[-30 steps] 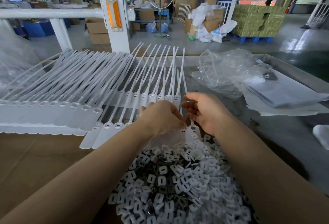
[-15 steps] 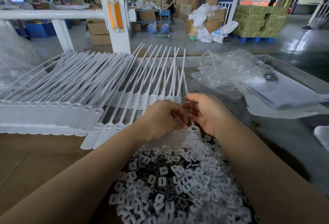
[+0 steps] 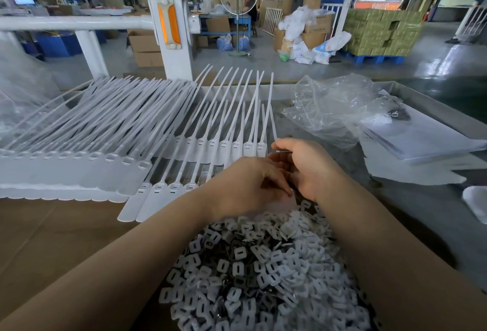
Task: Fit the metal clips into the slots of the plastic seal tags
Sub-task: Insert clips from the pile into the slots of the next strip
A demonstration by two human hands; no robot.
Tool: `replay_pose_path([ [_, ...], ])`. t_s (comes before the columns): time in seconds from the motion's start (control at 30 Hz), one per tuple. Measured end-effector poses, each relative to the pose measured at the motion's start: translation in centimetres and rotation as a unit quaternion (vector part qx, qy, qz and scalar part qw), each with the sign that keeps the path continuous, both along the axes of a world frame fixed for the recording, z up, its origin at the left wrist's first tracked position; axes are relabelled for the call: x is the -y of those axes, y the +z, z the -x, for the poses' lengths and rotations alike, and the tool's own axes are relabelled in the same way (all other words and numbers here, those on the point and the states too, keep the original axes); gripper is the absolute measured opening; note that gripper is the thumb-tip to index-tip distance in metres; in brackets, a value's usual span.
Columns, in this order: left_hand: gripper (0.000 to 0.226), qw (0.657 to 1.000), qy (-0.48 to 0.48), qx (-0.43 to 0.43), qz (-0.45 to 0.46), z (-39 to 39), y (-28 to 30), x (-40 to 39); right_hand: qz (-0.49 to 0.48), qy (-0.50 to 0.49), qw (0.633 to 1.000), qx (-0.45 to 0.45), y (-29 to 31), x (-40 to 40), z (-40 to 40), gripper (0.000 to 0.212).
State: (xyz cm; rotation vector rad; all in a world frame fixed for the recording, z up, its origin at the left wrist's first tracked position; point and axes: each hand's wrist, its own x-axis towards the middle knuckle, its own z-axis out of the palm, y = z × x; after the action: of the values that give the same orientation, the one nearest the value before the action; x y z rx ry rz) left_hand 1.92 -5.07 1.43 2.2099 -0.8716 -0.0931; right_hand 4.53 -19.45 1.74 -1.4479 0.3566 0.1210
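Both hands meet just past the heap of clips (image 3: 263, 272), the right hand (image 3: 308, 167) pinching a seal tag (image 3: 272, 125) whose strap runs away from it, the left hand (image 3: 245, 186) curled close, its grasp hidden.

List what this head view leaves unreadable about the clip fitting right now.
- Tag being worked: hidden behind the left hand and right hand.
- Clip in the fingers: too small and blurred.
- Clip pile: cut off by the bottom edge and covered by the forearms.
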Motion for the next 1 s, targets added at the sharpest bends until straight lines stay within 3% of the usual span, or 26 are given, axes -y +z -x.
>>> replay_pose_path([
  [0.13, 0.012, 0.991, 0.094, -0.081, 0.046, -0.6, 0.1, -0.2, -0.005, 0.001, 1.000, 0.001, 0.0, -0.1, 0.0, 0.013],
  [0.3, 0.006, 0.975, 0.144, -0.149, 0.086, -0.6, 0.2, 0.1, -0.009, -0.002, 1.000, 0.001, 0.1, -0.2, 0.0, 0.013],
  [0.63, 0.011, 0.984, 0.164, -0.064, -0.018, -0.4, -0.4, 2.0, -0.001, 0.000, 1.000, -0.002, 0.3, -0.2, 0.3, 0.015],
  [1.0, 0.011, 0.990, 0.132, 0.006, -0.049, -0.3, -0.2, 1.9, 0.001, 0.000, 1.000, -0.001, 0.3, -0.2, 0.1, 0.016],
])
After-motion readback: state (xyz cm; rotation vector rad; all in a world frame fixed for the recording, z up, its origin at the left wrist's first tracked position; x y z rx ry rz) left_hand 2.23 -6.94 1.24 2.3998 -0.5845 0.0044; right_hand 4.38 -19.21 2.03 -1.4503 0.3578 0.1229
